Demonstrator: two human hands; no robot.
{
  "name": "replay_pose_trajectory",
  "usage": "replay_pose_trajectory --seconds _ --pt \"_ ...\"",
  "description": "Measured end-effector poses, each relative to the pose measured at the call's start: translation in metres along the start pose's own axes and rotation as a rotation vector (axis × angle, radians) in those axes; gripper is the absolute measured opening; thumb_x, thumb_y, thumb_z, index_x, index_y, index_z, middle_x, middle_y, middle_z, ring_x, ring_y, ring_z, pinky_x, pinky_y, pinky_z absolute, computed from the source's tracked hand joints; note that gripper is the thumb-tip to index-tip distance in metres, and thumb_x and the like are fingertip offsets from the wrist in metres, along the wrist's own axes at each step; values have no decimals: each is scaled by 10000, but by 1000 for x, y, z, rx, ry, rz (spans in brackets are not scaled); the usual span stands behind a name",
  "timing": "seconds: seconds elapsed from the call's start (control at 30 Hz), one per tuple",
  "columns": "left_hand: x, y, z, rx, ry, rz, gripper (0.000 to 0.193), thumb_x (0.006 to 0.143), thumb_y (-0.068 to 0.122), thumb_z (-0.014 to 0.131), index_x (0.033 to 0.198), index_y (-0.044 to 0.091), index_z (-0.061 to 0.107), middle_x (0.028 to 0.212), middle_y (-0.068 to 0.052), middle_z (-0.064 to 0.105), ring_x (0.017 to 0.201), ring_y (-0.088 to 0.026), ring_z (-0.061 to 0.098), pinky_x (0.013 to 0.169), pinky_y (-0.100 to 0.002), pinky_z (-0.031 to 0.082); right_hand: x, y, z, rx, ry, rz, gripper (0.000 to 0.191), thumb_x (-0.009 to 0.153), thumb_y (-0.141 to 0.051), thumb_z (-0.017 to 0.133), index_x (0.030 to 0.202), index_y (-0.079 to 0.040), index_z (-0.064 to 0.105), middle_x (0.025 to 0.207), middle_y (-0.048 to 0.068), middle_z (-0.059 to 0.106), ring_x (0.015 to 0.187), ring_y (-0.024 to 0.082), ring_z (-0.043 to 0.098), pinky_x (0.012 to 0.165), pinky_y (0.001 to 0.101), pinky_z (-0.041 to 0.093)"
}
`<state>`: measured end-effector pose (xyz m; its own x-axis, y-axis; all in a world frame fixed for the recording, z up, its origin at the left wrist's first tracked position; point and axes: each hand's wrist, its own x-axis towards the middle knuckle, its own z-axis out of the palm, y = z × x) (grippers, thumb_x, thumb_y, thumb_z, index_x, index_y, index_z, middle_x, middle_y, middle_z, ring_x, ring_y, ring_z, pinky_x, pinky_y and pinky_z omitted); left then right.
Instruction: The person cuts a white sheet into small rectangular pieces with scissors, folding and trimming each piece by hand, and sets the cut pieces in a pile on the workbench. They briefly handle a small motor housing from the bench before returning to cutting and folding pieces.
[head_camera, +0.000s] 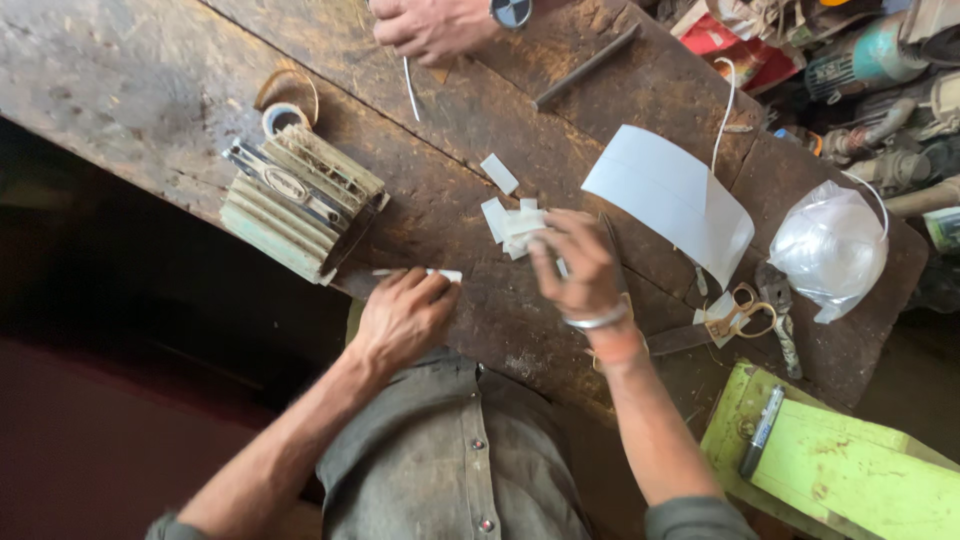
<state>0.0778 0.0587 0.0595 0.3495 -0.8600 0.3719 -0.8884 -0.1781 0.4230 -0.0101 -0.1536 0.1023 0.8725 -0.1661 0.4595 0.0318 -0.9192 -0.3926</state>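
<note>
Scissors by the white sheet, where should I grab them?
Grab the scissors by the looped handles, coming from the right. The loops point that way and lie in the open, while the blade end is tucked under the white sheet.

Single head view, steep downward, close above wooden workbench; far edge toward frame top.

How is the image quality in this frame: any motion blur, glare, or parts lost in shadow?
Head view: the right hand over the white paper pieces is smeared by motion, while the left hand reads sharper; the curved white sheet and clear plastic bag are bright, nearly washed out; the area left of the wooden table sinks into dark shadow; wide-angle tilt skews the table edges.
</note>
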Motion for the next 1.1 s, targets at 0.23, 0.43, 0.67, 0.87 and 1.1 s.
replay_pose_trajectory --seconds 0.23,0.43,0.67,0.87,1.1 --pt "4 -1 14 138 -135 96 109 725 160 684 813 96 690 912 -48 601 867 -232 611 732 -376 505 -95 50 -69 -199 -401 193 386 797 60 739 1130 -135 759 1240 104 702 1134 296 668 949 374 600" --pt "4 14 30 242 -369 10 107 753 167 678 750 75 732 922 -87 627 890 -253 617 712 -384 511 -134 57 -81 -201 -678 210 778 542 150 705 1256 -156 674 1497 185 419 1272 418 534 1021 437 506" --pt "-11 42 30 333 -477 -53 260 734 237 684 849 32 796 1121 -188 609 1065 -348 560 938 -528 456 -108 59 -74 -246 -893 224 424 734 1 759 1140 -109 701 1372 108 520 1223 321 564 941 434 545" --pt "-12 51 36 322 -398 -226 916 746 717 666 1220 -66 691 1347 -199 507 1270 -378 436 1101 -675 291 -67 60 -61 -208 -495 -167 246 729 -11 712 962 -51 644 1129 54 645 1124 279 682 906 469 586" --pt "7 48 26 381 -438 -302 1248 652 929 577 1426 -47 502 1452 -131 429 1377 -391 335 1091 -646 287 -29 11 -36 505 -47 382 279 1148 -258 548 989 -47 636 825 53 657 750 111 659 651 286 553"
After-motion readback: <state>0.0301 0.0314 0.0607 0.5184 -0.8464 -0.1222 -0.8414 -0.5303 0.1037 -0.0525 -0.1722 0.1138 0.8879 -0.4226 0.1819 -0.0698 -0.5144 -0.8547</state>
